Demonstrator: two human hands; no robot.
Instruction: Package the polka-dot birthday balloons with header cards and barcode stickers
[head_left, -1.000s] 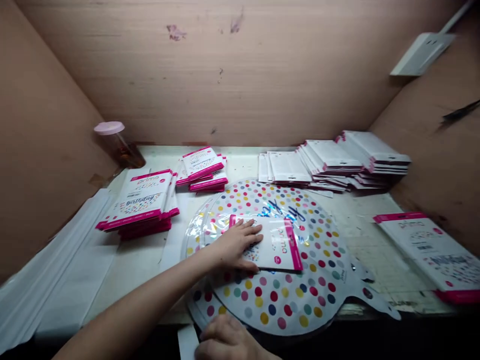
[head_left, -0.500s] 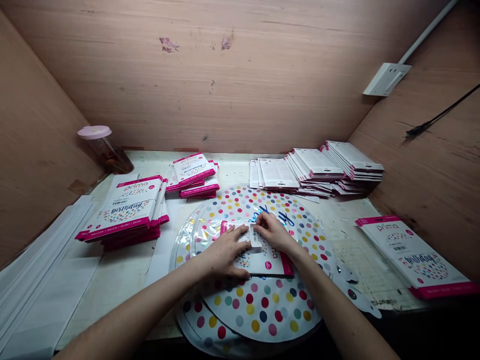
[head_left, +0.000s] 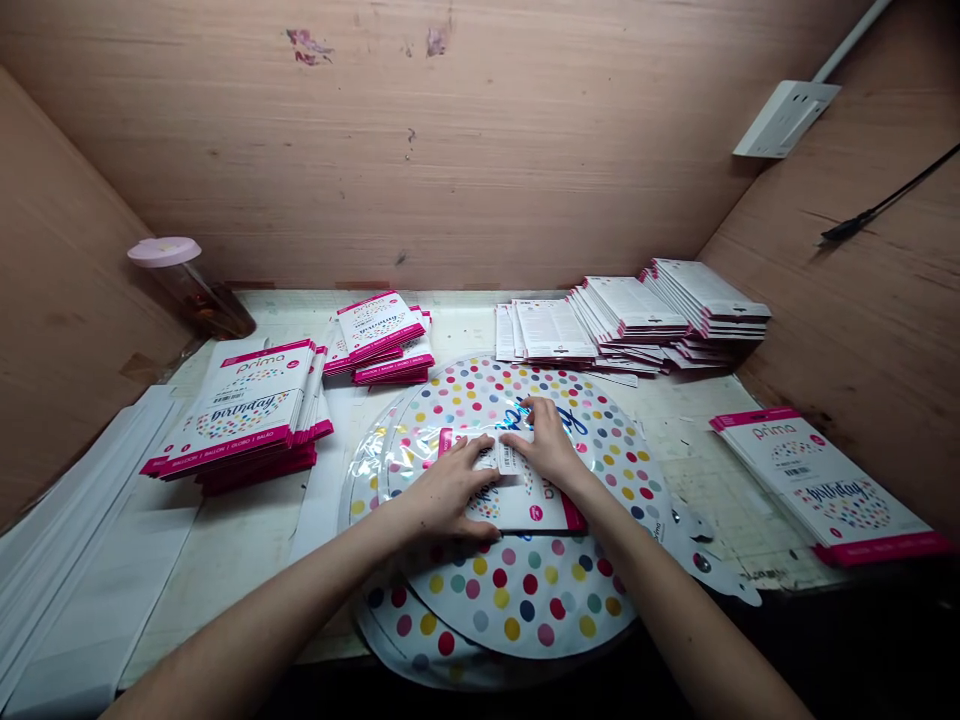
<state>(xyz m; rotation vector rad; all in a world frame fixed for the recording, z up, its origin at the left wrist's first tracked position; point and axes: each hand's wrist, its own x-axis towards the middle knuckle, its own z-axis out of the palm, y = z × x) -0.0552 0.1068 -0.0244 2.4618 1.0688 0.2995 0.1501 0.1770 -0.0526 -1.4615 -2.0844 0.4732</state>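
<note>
Front and centre on the desk (head_left: 720, 480), a big round foil balloon (head_left: 517, 590) covered in multicoloured dots lies flat, with another foil balloon (head_left: 409, 640) showing beneath it towards the near edge. On top sits the white header card (head_left: 529, 512) with its pink edge, and a white strip with a barcode label (head_left: 510, 458) crosses its upper part. Now the hands: the left hand (head_left: 450, 490) is right on the card, fingers spread, that grip open and pressing down. The right hand (head_left: 547, 445) comes in from the other side, its thumb at the barcode strip and its fingers reaching past onto the foil. Is that grip pinching the strip? From up here I cannot tell. The two hands nearly meet over the card.

Around them, a pile of pink-edged Prima birthday balloon packs (head_left: 240, 410) sits towards the left, with a smaller pile (head_left: 379, 335) behind it against the back wall. Over at the back right, fanned stacks of packs (head_left: 630, 320) show their white reverse sides. One more pack (head_left: 817, 490) lies at the right edge of the desk. In the back left corner stands a clear jar with a pink lid (head_left: 187, 285), and white sheets (head_left: 97, 530) run along the left edge.
</note>
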